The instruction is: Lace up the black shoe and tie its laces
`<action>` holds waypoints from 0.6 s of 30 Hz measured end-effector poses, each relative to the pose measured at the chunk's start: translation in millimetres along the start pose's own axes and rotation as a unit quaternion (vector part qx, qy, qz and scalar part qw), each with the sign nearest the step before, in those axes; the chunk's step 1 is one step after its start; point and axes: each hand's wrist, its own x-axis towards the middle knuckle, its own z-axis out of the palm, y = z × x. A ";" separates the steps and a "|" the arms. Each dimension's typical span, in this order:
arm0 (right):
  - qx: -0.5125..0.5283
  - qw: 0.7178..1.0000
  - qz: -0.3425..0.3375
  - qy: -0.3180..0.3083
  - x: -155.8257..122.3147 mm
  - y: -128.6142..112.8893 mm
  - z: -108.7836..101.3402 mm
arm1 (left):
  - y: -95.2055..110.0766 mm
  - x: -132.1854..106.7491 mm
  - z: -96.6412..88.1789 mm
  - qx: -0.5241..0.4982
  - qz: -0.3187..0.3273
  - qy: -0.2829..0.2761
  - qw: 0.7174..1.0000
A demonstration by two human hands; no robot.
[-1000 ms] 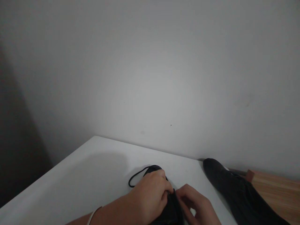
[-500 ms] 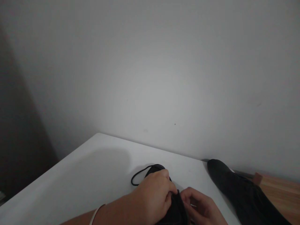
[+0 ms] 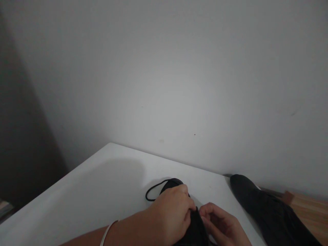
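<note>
- Dimly, a plain grey wall [image 3: 164, 85] is lit behind a smooth white tabletop [image 3: 205, 179], whose far left corner is left in view.
- At the right, a long black shoe-like object [image 3: 271, 212] with a rounded end is seen near a light-brown wooden piece [image 3: 309, 208].
- A black soft-looking item [image 3: 194, 230] with a rounded tip is placed on the tabletop at the bottom centre; a thin black cord loop [image 3: 146, 194] is spread to its left.
- The left hand [image 3: 173, 212] is laid across the item, its fingers curled and clamped on the edge.
- The right hand [image 3: 222, 222] is held just beside that edge, fingers bent; whether anything is pinched cannot be told.
- Compared with a second ago, the scene is shifted rightward in view, while the left hand's grip is kept.
</note>
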 end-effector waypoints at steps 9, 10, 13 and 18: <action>-0.075 0.996 -0.040 0.007 -1.0 8.2 -3.5 | 0.9 0.2 -0.3 0.005 -0.001 0.005 1.000; -0.072 0.997 -0.041 0.007 -0.6 8.1 -3.4 | 0.7 -0.1 -0.1 0.006 -0.001 0.005 1.000; -0.048 0.998 -0.036 0.014 -0.1 5.8 -3.2 | 1.1 -0.9 -0.3 0.007 0.001 0.004 1.000; -0.038 0.999 -0.031 0.019 -1.6 2.2 -3.2 | 2.1 -0.5 -1.2 0.010 0.000 0.005 1.000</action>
